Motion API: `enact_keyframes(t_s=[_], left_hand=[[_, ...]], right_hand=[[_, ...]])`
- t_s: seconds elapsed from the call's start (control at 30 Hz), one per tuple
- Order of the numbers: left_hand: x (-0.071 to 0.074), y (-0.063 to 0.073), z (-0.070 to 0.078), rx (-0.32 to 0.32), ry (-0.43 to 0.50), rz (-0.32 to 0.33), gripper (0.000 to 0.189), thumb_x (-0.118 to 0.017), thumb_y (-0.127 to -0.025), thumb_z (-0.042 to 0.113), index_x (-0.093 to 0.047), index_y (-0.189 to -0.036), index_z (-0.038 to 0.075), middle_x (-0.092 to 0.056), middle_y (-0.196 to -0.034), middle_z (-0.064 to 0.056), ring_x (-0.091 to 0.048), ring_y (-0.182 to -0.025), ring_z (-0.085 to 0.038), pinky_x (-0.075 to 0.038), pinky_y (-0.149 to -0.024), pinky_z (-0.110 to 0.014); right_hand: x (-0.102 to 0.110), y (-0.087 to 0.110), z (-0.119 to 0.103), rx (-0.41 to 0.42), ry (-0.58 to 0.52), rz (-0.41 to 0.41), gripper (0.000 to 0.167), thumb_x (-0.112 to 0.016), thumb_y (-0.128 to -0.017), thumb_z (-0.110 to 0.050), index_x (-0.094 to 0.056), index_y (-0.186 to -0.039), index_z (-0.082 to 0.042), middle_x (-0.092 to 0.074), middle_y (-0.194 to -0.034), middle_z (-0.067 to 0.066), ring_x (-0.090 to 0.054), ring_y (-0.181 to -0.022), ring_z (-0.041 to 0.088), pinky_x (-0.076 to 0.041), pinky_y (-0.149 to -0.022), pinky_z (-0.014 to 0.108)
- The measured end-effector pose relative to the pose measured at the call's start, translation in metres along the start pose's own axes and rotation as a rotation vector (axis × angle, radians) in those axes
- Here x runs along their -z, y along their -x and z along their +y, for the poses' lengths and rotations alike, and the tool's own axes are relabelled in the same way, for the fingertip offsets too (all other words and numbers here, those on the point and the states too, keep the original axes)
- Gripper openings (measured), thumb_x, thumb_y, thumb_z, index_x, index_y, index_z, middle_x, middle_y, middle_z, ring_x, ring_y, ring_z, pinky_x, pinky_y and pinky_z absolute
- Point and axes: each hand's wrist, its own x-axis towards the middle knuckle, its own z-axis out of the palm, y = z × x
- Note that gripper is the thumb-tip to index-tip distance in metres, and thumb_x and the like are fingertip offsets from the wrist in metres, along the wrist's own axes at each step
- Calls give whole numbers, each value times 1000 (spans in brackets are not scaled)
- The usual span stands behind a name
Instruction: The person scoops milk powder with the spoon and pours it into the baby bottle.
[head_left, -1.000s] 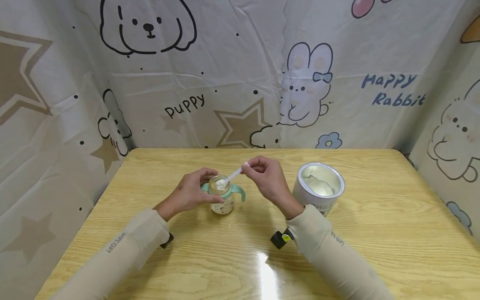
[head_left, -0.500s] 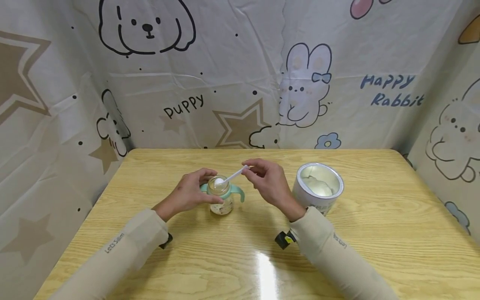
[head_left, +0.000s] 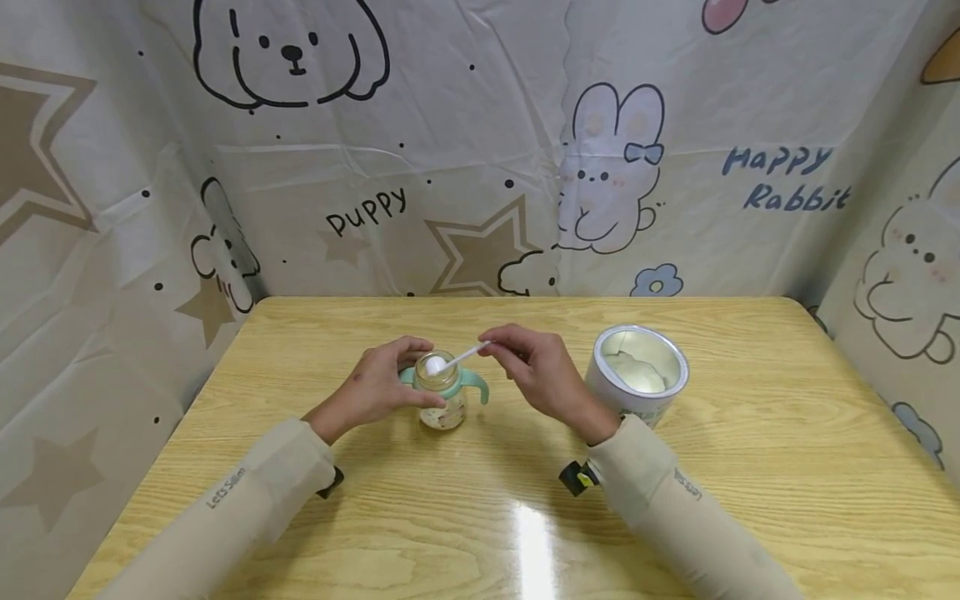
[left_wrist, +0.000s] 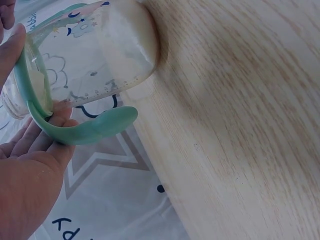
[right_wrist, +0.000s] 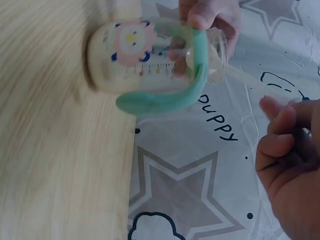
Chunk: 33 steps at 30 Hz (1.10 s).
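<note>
A clear baby bottle (head_left: 444, 416) with a green two-handled collar (head_left: 474, 381) stands upright on the table. My left hand (head_left: 378, 382) grips it around the neck, with the thumb across the front. The wrist views show pale powder (left_wrist: 134, 42) in the lower part of the bottle and animal prints on its wall. Between thumb and fingertips, my right hand (head_left: 538, 371) pinches the thin handle of a white scoop (head_left: 467, 353). The scoop's rounded bowl sits in the bottle's open mouth. A large open can (head_left: 624, 402) of pale powder stands beside the right forearm.
The wooden table (head_left: 420, 533) reaches back to a printed curtain (head_left: 465, 125), which also hangs along the left and right sides. A small black device (head_left: 576, 477) is strapped at the right wrist.
The scoop has turned over in the bottle mouth, so its smooth rounded side now shows, and its handle lies flatter. My right hand has lowered slightly; the left keeps its hold on the bottle.
</note>
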Motion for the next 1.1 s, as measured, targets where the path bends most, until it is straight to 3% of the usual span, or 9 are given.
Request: enact_keyframes(t_s=[0.13,0.4,0.53,0.77,1.1], left_hand=[[-1,0,0,7,-1,1,76,-93,-71,23,-56,-134,2,-62,-130,-15,-59,-123,-30,-51,-99,-46],[-1,0,0,0,-3,4,75,-92,-72,23,-56,-134,1,-62,-130,-15,-59,-122,-30,-52,-98,-45],[-2,0,-1,-3,-5,11,75,-93,-71,22,-56,-133,1,-63,-130,-15,-60,-121,-30,-52,-98,-45],[-2,0,0,10,-12,18,75,-93,-70,22,-57,-133,2,-63,-130,-15,-59,-122,-29,-52,-98,-45],[-2,-2,0,-5,-30,12,76,-93,-70,24,-57,-133,2,-64,-128,-15,-61,-120,-29,-53,-97,-45]], right_hand=[[2,2,1,92,36,-5,17,-59,-100,0,-73,-109,-1,-73,-91,7,-46,-55,7,-41,-49,22],[4,6,2,156,72,-7,17,-59,-99,0,-73,-109,-1,-70,-85,2,-45,-55,6,-41,-51,23],[5,7,4,192,88,-1,16,-61,-98,0,-74,-107,-1,-72,-89,5,-45,-56,5,-43,-53,24],[6,8,5,202,89,12,15,-62,-97,1,-74,-105,-1,-74,-98,8,-53,-63,6,-50,-59,24],[10,12,6,207,77,46,14,-62,-96,3,-74,-105,0,-74,-93,8,-50,-59,5,-46,-52,22]])
